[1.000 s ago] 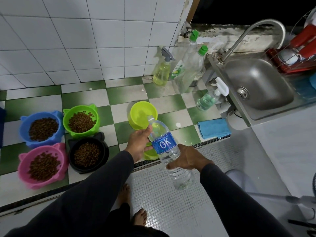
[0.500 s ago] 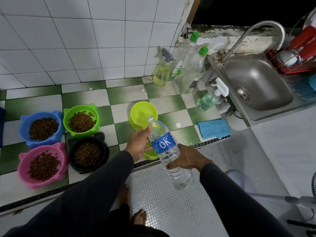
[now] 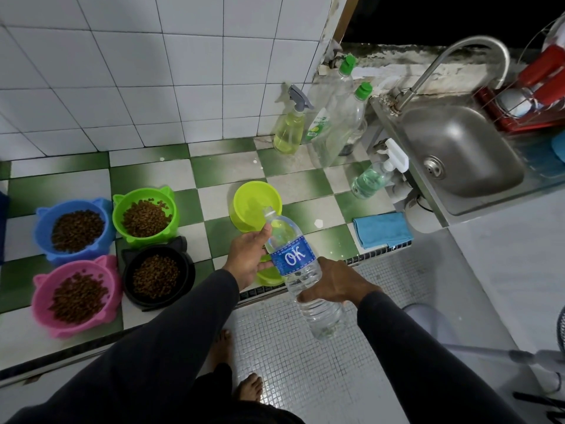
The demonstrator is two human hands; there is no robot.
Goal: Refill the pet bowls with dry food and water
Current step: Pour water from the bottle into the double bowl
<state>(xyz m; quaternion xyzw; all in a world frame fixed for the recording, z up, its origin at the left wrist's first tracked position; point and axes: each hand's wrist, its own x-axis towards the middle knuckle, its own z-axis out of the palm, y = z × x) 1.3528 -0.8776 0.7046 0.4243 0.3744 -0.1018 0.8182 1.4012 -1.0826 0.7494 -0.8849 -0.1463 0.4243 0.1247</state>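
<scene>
Currently we are holding the OK water bottle (image 3: 301, 272) tilted, its open mouth aimed over the yellow-green water bowl (image 3: 256, 205). Our right hand (image 3: 334, 283) is wrapping the lower body of the bottle; our left hand (image 3: 248, 255) is cupping the bottle's shoulder, thumb up along the neck, fingers under it. Both hands are closing on the bottle.

Taking the water bowl as landmark: a second yellow-green bowl (image 3: 269, 277) is sitting nearer to us, mostly hidden behind the left hand and bottle. To the left of the water bowl we are seeing four cat-eared bowls already loaded with kibble: green bowl (image 3: 143, 216), blue bowl (image 3: 73, 229), black bowl (image 3: 157, 275), pink bowl (image 3: 76, 296). To the right, a folded blue cloth (image 3: 382, 229).

We cannot tell whether water is running or how full the water bowl is.

Judgement: dry food looks done; water is the step in hand.

Risks we are noting:
- Mouth is lying near the bowl's near rim, so a steeper tilt could send water onto the tiled floor.
- Thin bottle wall: squeezing with the right hand could cause a surge.
- Splash could be reaching the green bowl's kibble.
- Bare feet (image 3: 250, 390) on wet mosaic: slipping.
</scene>
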